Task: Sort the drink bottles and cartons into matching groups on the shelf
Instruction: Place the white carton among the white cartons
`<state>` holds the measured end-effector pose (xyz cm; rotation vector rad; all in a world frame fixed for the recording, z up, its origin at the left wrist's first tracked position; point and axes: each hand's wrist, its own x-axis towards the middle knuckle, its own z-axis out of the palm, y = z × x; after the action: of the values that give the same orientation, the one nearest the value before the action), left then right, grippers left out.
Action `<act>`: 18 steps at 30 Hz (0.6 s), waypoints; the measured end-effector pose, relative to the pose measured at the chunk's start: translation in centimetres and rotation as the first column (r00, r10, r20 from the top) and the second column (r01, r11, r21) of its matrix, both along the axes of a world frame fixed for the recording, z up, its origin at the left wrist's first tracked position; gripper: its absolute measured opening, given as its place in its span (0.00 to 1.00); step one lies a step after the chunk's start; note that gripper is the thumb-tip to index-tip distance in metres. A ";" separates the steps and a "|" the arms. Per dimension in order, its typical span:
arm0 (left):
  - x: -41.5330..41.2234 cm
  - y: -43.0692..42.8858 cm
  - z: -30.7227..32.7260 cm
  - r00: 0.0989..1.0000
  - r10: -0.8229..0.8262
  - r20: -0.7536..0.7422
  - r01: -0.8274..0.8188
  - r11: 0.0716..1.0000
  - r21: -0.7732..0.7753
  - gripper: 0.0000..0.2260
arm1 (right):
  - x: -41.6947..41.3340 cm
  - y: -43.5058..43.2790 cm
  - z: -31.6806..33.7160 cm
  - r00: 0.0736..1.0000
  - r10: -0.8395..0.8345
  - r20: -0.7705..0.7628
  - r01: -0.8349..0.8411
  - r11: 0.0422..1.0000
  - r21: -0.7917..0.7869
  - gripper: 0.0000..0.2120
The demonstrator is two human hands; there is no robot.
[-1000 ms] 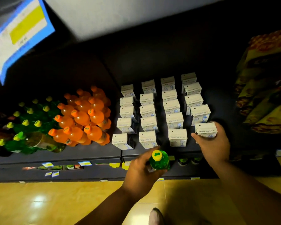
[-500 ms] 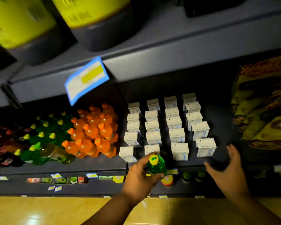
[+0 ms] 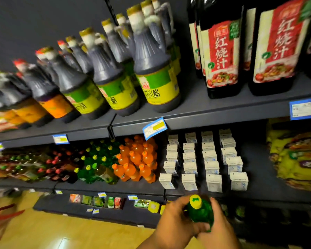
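one bottle [image 3: 202,215] is clasped lower right by left hand [image 3: 175,219] and right hand [image 3: 221,230], fingers curled round it; presumably bound for green group [image 3: 95,159].

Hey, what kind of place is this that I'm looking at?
Most likely a grocery store aisle. Blue price tags are clipped along the shelf edges, many identical sauce bottles stand in rows above, and orange bottles and white cartons sit grouped by kind below.
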<state>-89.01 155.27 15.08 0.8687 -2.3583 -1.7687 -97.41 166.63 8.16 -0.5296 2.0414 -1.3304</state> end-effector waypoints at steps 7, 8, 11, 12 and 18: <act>4.3 -1.9 0.3 0.997 -0.066 -0.044 0.060 0.990 -0.127 0.28 | 5.2 -1.7 0.4 0.997 -0.082 0.010 0.082 0.997 0.005 0.41; 4.8 -2.4 0.2 0.995 -0.088 -0.049 0.081 0.988 -0.133 0.29 | 5.6 -2.1 0.4 0.996 -0.086 -0.008 0.086 0.996 0.007 0.38; 7.5 -5.5 0.1 0.991 -0.112 -0.076 0.103 0.988 -0.114 0.36 | 7.5 -4.6 1.6 0.991 -0.126 -0.046 0.125 0.992 -0.018 0.36; 8.6 -7.2 0.1 0.990 -0.113 -0.084 0.103 0.988 -0.115 0.38 | 8.1 -5.6 1.6 0.984 -0.170 -0.056 0.169 0.985 -0.008 0.37; 17.3 -19.2 0.1 0.992 -0.012 -0.127 -0.011 0.985 -0.173 0.41 | 12.1 -12.7 3.5 0.927 -0.353 -0.126 0.346 0.935 -0.072 0.33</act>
<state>-71.76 136.09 15.16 0.7088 -2.3850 -1.5394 -85.35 153.91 11.67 -0.2897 2.2998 -1.5913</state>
